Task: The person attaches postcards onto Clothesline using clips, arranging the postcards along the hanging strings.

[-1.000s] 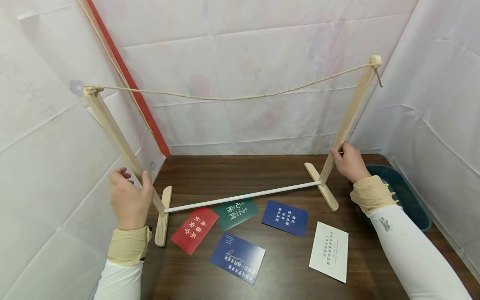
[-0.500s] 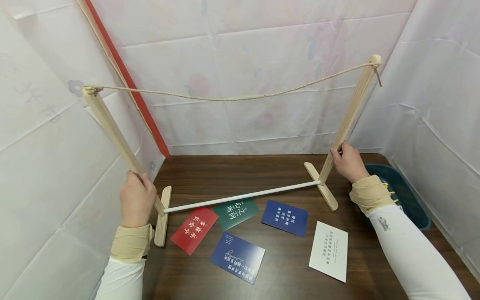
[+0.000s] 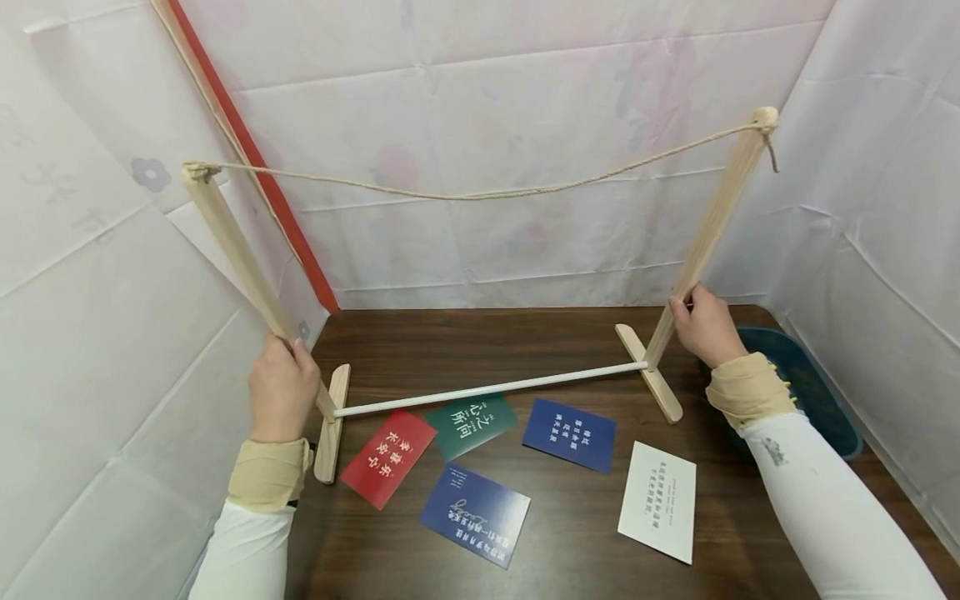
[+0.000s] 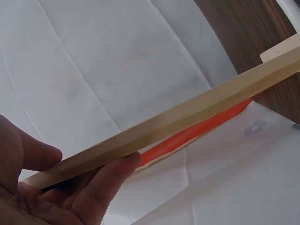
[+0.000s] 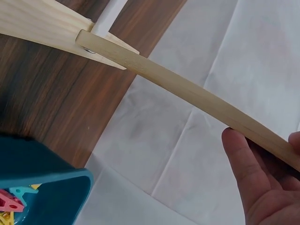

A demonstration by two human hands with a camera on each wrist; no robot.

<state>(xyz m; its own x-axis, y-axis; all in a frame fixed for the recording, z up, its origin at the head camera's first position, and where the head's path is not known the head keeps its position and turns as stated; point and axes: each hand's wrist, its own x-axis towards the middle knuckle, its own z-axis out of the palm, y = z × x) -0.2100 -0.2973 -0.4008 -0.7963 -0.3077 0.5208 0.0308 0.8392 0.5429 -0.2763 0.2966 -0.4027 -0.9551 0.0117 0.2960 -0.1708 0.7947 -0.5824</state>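
A wooden rack stands on the brown table, with a slack rope tied between the tops of its two posts. My left hand grips the left post low down; in the left wrist view, thumb and fingers lie on either side of the wood. My right hand holds the right post in its lower part, a little above the flat foot. A white rod joins the posts near the bottom. The palm side of the right hand shows in the right wrist view.
In front of the rod lie a red card, a green card, two blue cards and a white card. A dark teal bin with colourful clothespins stands at the right. White cloth hangs behind.
My left hand, loosely spread beside the left post at first, has come round it to grip it. The rack has shifted slightly to the right, both hands going with it.
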